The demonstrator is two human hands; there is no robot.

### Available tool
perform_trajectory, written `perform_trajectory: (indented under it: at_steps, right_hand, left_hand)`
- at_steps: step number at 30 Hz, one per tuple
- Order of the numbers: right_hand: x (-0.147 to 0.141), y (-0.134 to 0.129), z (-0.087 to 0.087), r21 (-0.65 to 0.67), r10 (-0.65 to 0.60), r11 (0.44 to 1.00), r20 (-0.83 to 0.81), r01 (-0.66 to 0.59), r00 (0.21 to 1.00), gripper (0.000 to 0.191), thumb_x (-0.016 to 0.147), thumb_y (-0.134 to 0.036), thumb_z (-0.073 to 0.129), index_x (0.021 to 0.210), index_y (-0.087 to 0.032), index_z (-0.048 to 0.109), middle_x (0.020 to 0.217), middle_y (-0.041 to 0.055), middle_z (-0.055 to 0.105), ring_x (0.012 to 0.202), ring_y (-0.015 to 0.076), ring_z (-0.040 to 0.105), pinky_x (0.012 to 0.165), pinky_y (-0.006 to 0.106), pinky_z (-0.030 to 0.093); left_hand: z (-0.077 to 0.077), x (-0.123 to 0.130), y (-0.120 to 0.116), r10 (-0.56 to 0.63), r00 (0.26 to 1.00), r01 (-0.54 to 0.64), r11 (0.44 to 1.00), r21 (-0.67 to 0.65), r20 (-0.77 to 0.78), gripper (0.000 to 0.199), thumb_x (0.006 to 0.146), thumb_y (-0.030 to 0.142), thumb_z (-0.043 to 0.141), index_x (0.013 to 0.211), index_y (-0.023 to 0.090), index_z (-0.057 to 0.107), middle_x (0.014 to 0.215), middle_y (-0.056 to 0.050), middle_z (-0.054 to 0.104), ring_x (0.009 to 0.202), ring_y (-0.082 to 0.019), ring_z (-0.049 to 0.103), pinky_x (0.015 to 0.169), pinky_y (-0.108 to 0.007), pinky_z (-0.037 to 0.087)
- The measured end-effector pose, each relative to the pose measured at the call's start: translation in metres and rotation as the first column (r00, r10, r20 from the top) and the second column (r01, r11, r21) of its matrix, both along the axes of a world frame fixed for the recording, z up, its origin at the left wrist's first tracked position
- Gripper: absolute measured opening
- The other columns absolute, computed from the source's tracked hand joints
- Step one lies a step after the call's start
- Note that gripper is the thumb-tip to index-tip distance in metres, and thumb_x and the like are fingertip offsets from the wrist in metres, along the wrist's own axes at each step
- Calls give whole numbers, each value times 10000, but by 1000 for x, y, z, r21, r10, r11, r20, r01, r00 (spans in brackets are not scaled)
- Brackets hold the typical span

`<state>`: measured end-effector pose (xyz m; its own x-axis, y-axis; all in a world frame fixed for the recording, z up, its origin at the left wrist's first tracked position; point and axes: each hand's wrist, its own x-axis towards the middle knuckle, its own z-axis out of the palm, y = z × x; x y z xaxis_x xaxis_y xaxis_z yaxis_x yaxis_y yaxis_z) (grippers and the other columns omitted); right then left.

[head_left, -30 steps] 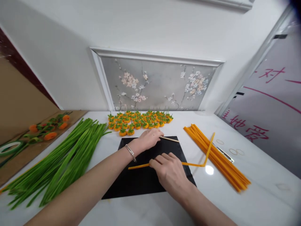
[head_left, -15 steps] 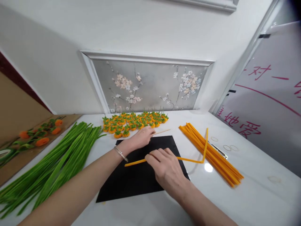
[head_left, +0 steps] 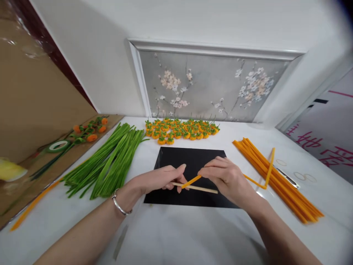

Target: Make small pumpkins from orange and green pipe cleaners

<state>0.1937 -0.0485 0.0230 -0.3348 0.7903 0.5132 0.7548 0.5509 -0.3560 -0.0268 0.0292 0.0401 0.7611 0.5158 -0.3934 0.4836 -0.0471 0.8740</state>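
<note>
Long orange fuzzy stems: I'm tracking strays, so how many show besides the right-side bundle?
2: one bent orange stem in the right hand; another orange stem along the green fuzzy bundle's left edge. More may be hidden.

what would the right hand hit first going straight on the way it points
Probably the left hand; the right hand points leftward toward it over the flat black rectangular sheet, though depth is unclear.

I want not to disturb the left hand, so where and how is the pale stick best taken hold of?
Probably pinch the thin pale stick near its bare right end, coming from the person's side: its left part is in the left hand; the right hand crowds the far side.
</note>
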Motion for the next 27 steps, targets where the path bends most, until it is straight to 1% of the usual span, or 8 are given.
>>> perform_trajectory:
  at_steps: [5, 8, 11, 13, 17, 19, 23, 27]
  right_hand:
    - [1, 7, -9, -145, 110, 981, -131, -129, 985, 248, 943, -181, 474, 918, -237, 715, 876, 32, 689, 789, 149, 599, 745, 304, 444]
    - [4, 10, -16, -278, 134, 935, -297, -220, 946, 215, 933, -221, 498, 935, -228, 713, 900, 37, 680, 807, 141, 628, 725, 265, 493]
    - [7, 12, -21, -377, 149, 877, -373, -297, 916, 224, 934, -257, 496, 974, -226, 714, 919, 46, 676, 803, 139, 644, 698, 242, 511]
    - [6, 13, -24, -379, 156, 872, -386, -310, 909, 234, 938, -258, 489, 990, -226, 714, 908, 48, 675, 796, 136, 643, 701, 239, 508]
    - [1, 13, -27, -340, 115, 906, -376, -252, 919, 246, 940, -238, 475, 955, -228, 720, 897, 47, 666, 802, 138, 630, 715, 246, 499]
    - [-2, 13, -27, -337, 97, 914, -357, -224, 929, 244, 931, -212, 475, 943, -229, 718, 904, 49, 661, 806, 144, 624, 705, 251, 495]
    - [-8, 11, -29, -329, 90, 921, -347, -211, 934, 253, 907, -143, 465, 913, -219, 706, 873, 43, 656, 772, 143, 608, 669, 248, 476]
    - [-13, 11, -31, -331, 85, 917, -378, -220, 922, 282, 911, -108, 425, 830, -206, 676, 768, 21, 633, 706, 131, 566, 636, 238, 447]
  left_hand:
    - [-4, -1, 0, -125, 991, 125, 992, 0, 38, 547, 882, 590, 420, 864, 126, 709, 658, -2, 544, 536, -87, 338, 502, -216, 264]
    - [-4, -2, -1, -157, 985, 155, 987, 35, 64, 429, 849, 530, 533, 773, 134, 678, 620, 24, 510, 546, -85, 339, 504, -210, 249]
    - [-6, 0, -3, -150, 984, 150, 989, 11, 97, 420, 856, 520, 527, 718, 139, 640, 587, 38, 477, 528, -83, 303, 497, -214, 232]
    - [-8, 2, -6, -117, 983, 128, 989, -68, 140, 433, 886, 525, 471, 728, 143, 598, 598, 31, 496, 516, -84, 279, 491, -221, 218]
    - [-15, 7, -12, 42, 974, 19, 964, -265, 223, 320, 941, 486, 376, 888, 182, 462, 688, -4, 603, 517, -90, 270, 489, -226, 195]
    - [-17, 7, -14, 66, 965, 5, 963, -270, 255, 256, 945, 454, 398, 939, 199, 416, 724, -6, 624, 522, -87, 275, 489, -227, 193]
    - [-17, 5, -14, 19, 956, 46, 976, -213, 291, 194, 907, 345, 522, 962, 207, 396, 763, 8, 627, 554, -80, 319, 506, -217, 237]
    - [-14, 3, -14, -8, 939, 88, 972, -217, 344, 185, 882, 251, 561, 956, 208, 397, 818, 10, 615, 609, -74, 399, 550, -212, 274]
